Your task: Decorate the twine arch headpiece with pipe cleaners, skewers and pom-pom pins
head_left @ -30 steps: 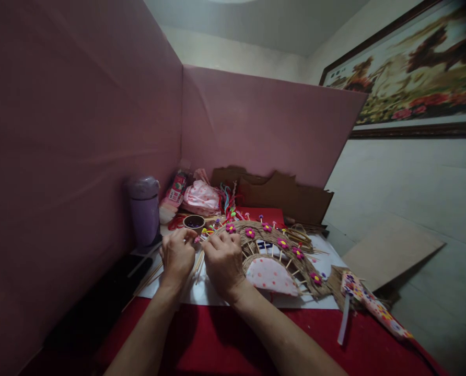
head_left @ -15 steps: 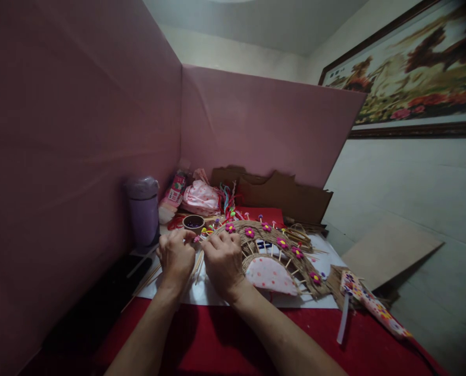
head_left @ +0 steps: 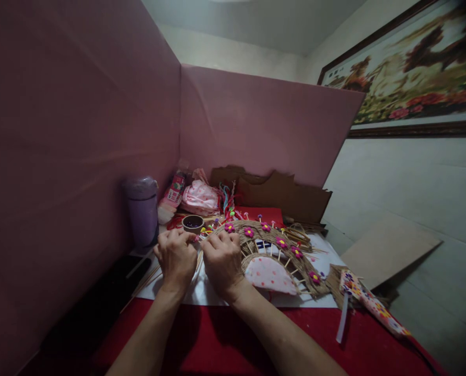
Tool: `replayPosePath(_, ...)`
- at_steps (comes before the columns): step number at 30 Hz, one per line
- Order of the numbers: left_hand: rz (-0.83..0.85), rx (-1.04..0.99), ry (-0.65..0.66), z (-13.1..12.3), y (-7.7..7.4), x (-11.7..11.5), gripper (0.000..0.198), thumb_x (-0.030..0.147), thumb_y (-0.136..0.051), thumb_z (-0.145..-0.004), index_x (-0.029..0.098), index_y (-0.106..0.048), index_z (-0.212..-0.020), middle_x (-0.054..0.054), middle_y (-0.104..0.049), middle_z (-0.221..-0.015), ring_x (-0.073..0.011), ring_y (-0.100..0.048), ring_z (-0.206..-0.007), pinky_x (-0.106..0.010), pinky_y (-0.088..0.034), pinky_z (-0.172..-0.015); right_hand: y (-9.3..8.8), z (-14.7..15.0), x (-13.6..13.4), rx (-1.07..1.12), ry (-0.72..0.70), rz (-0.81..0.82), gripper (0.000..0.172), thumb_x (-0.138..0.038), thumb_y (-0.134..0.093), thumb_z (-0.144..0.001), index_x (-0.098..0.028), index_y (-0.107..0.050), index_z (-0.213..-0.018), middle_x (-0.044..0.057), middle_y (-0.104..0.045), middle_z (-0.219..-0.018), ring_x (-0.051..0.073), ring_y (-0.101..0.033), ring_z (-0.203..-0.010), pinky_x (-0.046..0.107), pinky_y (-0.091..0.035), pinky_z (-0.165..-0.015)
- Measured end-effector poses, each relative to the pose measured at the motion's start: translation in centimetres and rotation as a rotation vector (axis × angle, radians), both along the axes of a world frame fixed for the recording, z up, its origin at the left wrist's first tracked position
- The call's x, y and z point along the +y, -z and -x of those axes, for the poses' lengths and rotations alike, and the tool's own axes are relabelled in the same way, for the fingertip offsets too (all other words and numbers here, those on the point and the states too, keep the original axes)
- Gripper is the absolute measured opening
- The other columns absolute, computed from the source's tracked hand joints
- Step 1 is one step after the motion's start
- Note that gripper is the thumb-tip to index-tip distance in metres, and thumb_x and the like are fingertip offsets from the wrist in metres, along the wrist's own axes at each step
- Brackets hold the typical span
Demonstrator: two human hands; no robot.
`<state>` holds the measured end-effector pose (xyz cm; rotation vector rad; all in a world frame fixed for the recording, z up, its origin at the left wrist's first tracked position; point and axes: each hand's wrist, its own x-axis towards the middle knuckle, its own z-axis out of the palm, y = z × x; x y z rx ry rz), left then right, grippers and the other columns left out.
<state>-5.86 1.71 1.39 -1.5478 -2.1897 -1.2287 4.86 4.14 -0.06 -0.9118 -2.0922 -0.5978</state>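
Observation:
A half-round woven straw fan point(head_left: 280, 250) with pink flowers along its arc and thin sticks as ribs lies on a white sheet point(head_left: 209, 290) over the red table. A pink dotted fabric piece point(head_left: 270, 274) fills its centre. My left hand point(head_left: 176, 258) and my right hand point(head_left: 223, 261) are side by side at the fan's left end, both curled, fingertips pinched at the weave and stick ends there. What the fingertips grip is too small to make out.
A purple tumbler point(head_left: 142, 209) stands at the left by the pink partition point(head_left: 80, 130). A small brown cup point(head_left: 193, 223), a pink cloth bundle point(head_left: 200, 197) and cardboard pieces point(head_left: 283, 196) lie behind. A patterned handle piece point(head_left: 370, 303) lies at the right.
Both hands have shifted very slightly toward me and left; the left hand's fingers have curled tighter. The fan has not moved.

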Motion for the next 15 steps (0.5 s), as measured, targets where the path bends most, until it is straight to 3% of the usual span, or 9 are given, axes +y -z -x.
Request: replayPosePath(15, -0.007, -0.015, 0.007, -0.18, -0.04, -0.07, 0.027, 0.012, -0.047, -0.075, 0.025, -0.071, -0.071, -0.005, -0.068, -0.09, -0.0278, -0.048, -0.1, -0.04, -0.035, -0.081, -0.05, 0.13, 0.05, -0.009, 0.018, -0.012, 0.012, -0.023, -0.057, -0.085, -0.02, -0.061, -0.075, 0.002, -0.062, -0.075, 0.019, -0.045, -0.077, 0.035, -0.023, -0.07)
